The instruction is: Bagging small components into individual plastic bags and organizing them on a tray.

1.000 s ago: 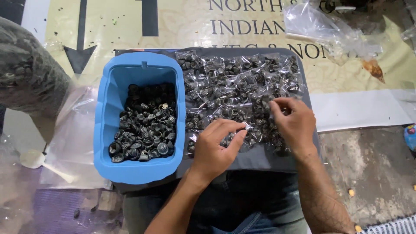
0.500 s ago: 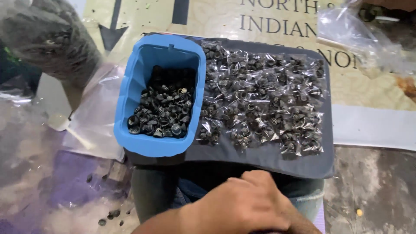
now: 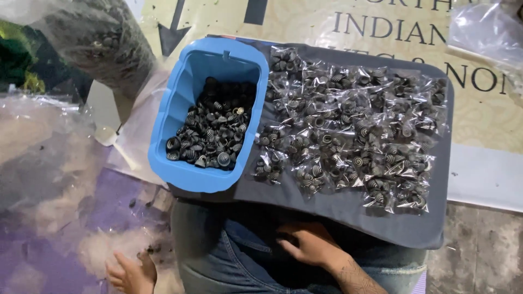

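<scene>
Presently we find the right hand [image 3: 311, 246] low in the centre of the frame, lying on the blue denim [image 3: 229, 267] of the lap just under the near edge of the grey board [image 3: 348, 209]. Its fingers are loosely spread and hold nothing. At the lower left edge a bare hand or foot [image 3: 129, 272] shows; we cannot tell which, so the left hand's state goes unrecorded. The small packets [image 3: 348, 130] cover the centre and right of the board in rough rows, touching and overlapping. The blue tub [image 3: 163, 130] sits at the board's left end, about half full of loose coiled pieces [image 3: 212, 136]. In our judgement, the board appears to rest on the lap alone. With no hand on it, the knees want holding level, and the heavy tub wants keeping well in from the board's edge, lest the slick packets slide. The pieces are dark, small and cone-shaped, wound in visible spirals and probably metal. The packets are thin clear film, crinkled and glossy, each holding a few pieces. The tub is smooth moulded plastic with rounded corners and a thick rim. The board looks matt and stiff. A large clear bag [image 3: 103, 43] of dark pieces stands at the upper left, and an empty-looking clear bag [image 3: 485, 27] lies at the upper right.
</scene>
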